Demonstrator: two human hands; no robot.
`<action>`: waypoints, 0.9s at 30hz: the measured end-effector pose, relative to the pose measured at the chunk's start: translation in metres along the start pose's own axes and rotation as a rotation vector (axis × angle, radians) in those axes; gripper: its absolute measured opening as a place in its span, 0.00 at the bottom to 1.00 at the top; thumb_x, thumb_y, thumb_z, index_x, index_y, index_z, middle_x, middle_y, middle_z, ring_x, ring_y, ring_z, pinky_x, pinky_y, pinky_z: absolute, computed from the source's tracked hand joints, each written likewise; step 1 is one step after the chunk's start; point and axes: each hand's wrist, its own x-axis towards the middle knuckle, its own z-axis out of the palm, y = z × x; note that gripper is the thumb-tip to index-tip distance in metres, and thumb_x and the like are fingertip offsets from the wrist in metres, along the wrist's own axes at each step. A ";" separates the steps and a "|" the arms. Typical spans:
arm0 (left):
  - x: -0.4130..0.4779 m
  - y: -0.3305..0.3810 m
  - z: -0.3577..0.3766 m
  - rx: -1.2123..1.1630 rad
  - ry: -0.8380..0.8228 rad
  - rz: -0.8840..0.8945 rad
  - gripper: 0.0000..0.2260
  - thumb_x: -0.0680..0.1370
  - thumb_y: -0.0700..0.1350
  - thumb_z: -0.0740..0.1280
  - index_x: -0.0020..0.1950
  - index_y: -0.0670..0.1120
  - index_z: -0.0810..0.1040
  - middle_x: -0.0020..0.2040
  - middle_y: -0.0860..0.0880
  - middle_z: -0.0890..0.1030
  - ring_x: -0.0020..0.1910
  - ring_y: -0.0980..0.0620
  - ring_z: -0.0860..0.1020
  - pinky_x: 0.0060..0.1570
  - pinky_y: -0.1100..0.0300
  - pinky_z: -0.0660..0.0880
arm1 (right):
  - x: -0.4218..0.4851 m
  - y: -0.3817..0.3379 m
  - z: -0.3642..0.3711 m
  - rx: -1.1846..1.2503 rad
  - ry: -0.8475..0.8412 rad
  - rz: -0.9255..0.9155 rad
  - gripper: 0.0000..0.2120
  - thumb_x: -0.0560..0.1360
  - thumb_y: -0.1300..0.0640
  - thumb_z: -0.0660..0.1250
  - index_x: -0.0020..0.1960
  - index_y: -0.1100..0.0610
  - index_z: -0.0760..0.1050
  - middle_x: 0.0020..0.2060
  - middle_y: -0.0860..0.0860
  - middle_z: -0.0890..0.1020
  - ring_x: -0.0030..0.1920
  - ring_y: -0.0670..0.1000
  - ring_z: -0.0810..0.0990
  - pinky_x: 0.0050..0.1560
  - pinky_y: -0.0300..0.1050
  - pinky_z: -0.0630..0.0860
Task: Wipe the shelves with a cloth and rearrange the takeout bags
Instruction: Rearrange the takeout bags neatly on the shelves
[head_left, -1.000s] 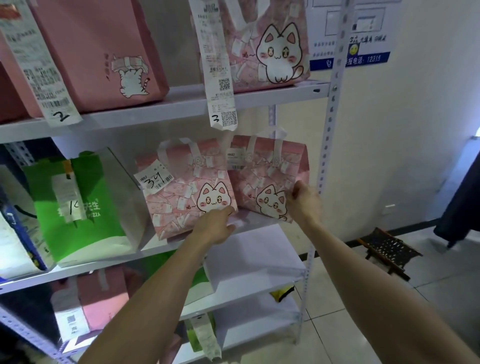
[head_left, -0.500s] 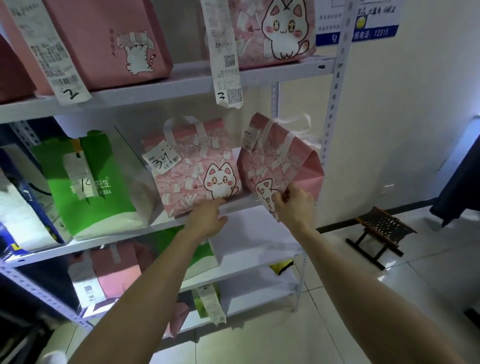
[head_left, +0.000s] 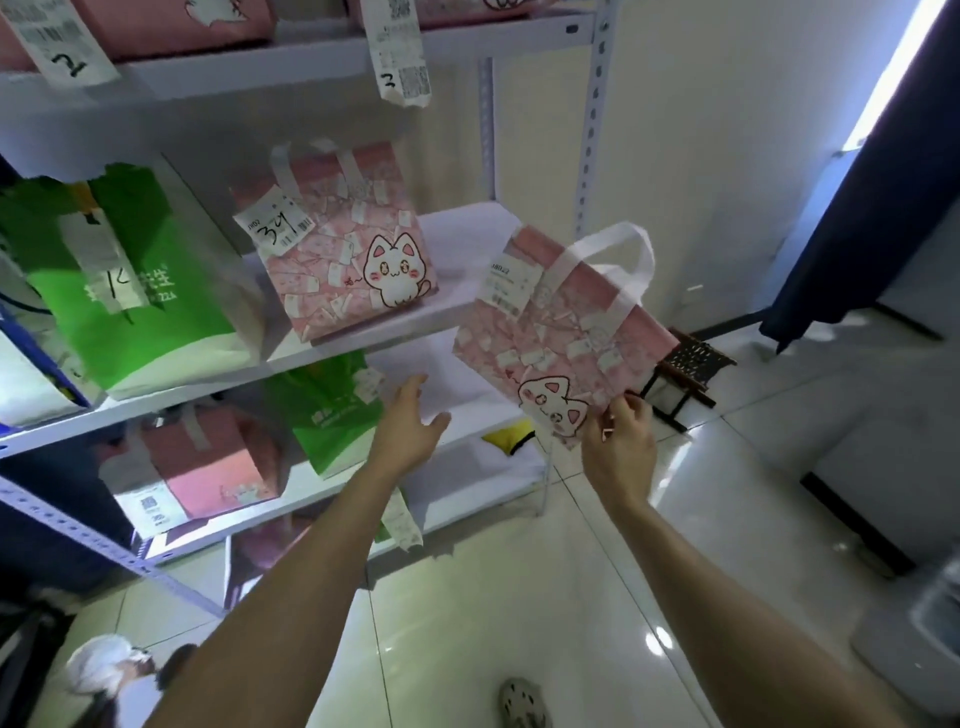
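Observation:
My right hand (head_left: 621, 441) grips the bottom corner of a pink cat-print takeout bag (head_left: 561, 332), held tilted in the air to the right of the white shelf unit (head_left: 363, 338). My left hand (head_left: 413, 431) hovers open and empty below the middle shelf's front edge. A second pink cat bag (head_left: 337, 249) tagged 3-4 stands on the middle shelf, with a green bag (head_left: 130, 291) to its left. The shelf's right end, where the held bag stood, is bare. No cloth is in view.
More pink bags and hanging receipts (head_left: 400, 57) fill the top shelf. Lower shelves hold a green bag (head_left: 327, 410), a pink bag (head_left: 208, 462) and something yellow (head_left: 511, 436). A small dark stool (head_left: 685, 374) stands on the tiled floor by the wall; a dark curtain (head_left: 872, 208) hangs at right.
My right hand has lifted the right-hand pink bag off the middle shelf and drawn it out to the right. My left hand has dropped below the shelf edge and opened. The view tilted down.

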 end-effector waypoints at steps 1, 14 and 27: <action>-0.007 -0.001 0.005 -0.088 -0.006 -0.051 0.36 0.83 0.50 0.73 0.87 0.47 0.58 0.84 0.43 0.65 0.79 0.40 0.70 0.73 0.40 0.72 | -0.007 0.008 -0.007 0.006 -0.017 0.037 0.13 0.86 0.43 0.60 0.55 0.51 0.77 0.56 0.47 0.76 0.48 0.51 0.80 0.50 0.55 0.84; -0.058 -0.052 0.030 -0.301 -0.215 -0.361 0.21 0.81 0.36 0.71 0.70 0.53 0.71 0.65 0.49 0.83 0.64 0.43 0.82 0.58 0.44 0.83 | -0.038 0.029 0.021 0.041 -0.436 0.320 0.10 0.83 0.59 0.61 0.43 0.55 0.69 0.41 0.57 0.83 0.41 0.59 0.86 0.31 0.58 0.85; 0.068 -0.101 0.052 -0.365 -0.118 -0.511 0.46 0.73 0.28 0.73 0.84 0.57 0.60 0.73 0.49 0.80 0.70 0.42 0.79 0.66 0.35 0.79 | 0.104 0.050 0.167 -0.116 -0.693 0.244 0.08 0.85 0.58 0.62 0.60 0.57 0.78 0.50 0.57 0.85 0.45 0.56 0.85 0.50 0.55 0.86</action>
